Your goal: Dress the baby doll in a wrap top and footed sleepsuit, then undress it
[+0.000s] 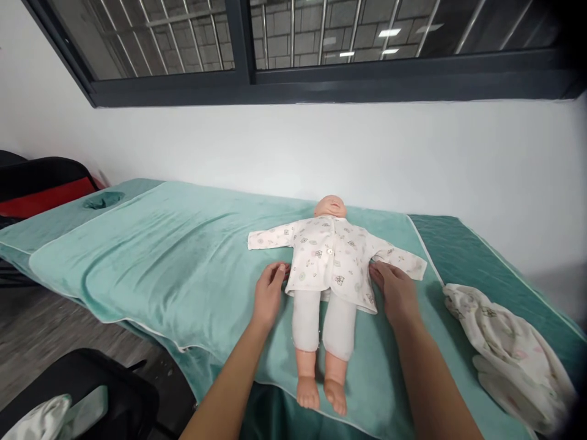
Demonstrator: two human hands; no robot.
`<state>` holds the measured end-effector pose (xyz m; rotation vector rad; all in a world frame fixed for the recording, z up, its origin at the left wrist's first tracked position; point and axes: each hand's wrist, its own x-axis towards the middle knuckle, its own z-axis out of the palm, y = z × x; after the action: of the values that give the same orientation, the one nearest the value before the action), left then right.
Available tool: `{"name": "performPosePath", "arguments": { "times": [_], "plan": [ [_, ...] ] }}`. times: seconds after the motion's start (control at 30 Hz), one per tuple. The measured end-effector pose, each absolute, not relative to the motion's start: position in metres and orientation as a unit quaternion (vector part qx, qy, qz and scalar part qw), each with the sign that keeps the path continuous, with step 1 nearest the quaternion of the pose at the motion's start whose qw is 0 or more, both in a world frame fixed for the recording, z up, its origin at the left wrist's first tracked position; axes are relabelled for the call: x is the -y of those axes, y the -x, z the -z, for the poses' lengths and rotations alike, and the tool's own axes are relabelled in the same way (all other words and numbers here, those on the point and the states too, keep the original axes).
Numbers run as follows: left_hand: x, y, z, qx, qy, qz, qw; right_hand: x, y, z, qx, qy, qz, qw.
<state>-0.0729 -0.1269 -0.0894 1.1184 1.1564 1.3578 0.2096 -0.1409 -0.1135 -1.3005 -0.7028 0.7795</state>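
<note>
White printed cloth is what I have between my two hands: a long-sleeved, button-front baby top with small scattered motifs (332, 260), worn by a doll with a smooth, pinkish plastic head, lower legs and feet (309, 391). The doll lies face up on a mint-green plush blanket (183, 244), its head towards the white wall (206, 146) and its feet towards me. Both sleeves spread outward, and its upper legs are white.

I see my bare left hand (270, 292) at the top's left side, near the hem, thumb and fingers close together; whether they pinch the fabric I cannot tell. My bare right hand (398, 294) is at the opposite side, just below the other sleeve, fingers curled at the garment's edge; I cannot tell if they are closed on it.

To my right, a crumpled bundle of white floral cloth (516, 360) lies partly on the blanket and partly on the darker green bed cover (463, 250). At lower left, a black chair (105, 379) holds another white cloth (39, 420) and a flat, pale green object (89, 410).
</note>
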Motion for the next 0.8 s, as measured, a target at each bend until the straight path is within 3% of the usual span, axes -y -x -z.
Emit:
{"name": "performPosePath", "arguments": {
  "times": [0.23, 0.33, 0.5, 0.8],
  "plan": [
    [0.090, 0.051, 0.070, -0.377, -0.350, -0.469, 0.718, 0.127, -0.194, 0.094, 0.384, 0.464, -0.521, 0.605],
    [0.072, 0.037, 0.071, -0.325, -0.297, -0.448, 0.778, 0.113, -0.191, 0.094, 0.392, 0.433, -0.532, 0.613],
    [0.048, 0.019, 0.075, -0.285, -0.270, -0.479, 0.786, 0.096, -0.193, 0.100, 0.365, 0.428, -0.489, 0.667],
    [0.019, 0.009, 0.074, -0.263, -0.258, -0.459, 0.808, 0.080, -0.201, 0.083, 0.395, 0.424, -0.468, 0.667]
  ]
}}
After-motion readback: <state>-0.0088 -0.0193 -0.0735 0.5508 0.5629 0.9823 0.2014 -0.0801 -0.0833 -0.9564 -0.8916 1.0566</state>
